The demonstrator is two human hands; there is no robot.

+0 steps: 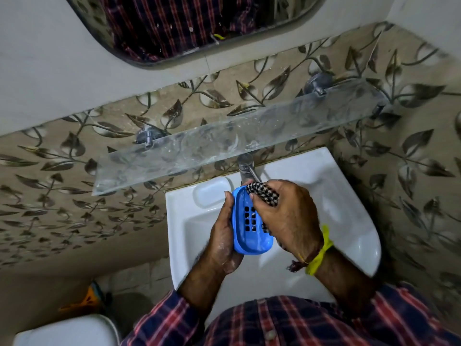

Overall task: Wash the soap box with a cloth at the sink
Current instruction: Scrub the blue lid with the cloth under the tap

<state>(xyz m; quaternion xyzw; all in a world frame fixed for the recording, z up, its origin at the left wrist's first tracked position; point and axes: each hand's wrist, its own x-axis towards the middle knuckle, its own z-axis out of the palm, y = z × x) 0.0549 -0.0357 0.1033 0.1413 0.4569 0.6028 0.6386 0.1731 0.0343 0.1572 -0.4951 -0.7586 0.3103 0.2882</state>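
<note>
From the head camera, looking straight down: the left hand (224, 236) cups the blue oval plastic soap box (249, 221) along its left edge, fingers curled round its underside and thumb laid up the rim, holding it tilted on its side with the hollow facing the right hand. Square drain holes show in the middle of the box. The right hand (289, 216) sits just to the box's right, fingers bunched round a black-and-white checked cloth (262, 194), and that cloth is pressed against the top end of the box, spilling over the rim there. A strip of the same cloth peeks out below the right hand's fingers, against the box's right edge. A yellow thread band (319, 253) rings the right wrist.

Both hands hang over the white ceramic sink (354, 221), the box above the basin's middle. Just beyond the right hand's knuckles stands the chrome tap (245, 166). Further beyond both hands runs a clear glass shelf (224, 143), fixed to a wall of leaf-patterned tiles (74, 196). To the left hand's far side, moulded into the sink ledge, lies a shallow soap recess (210, 194).
</note>
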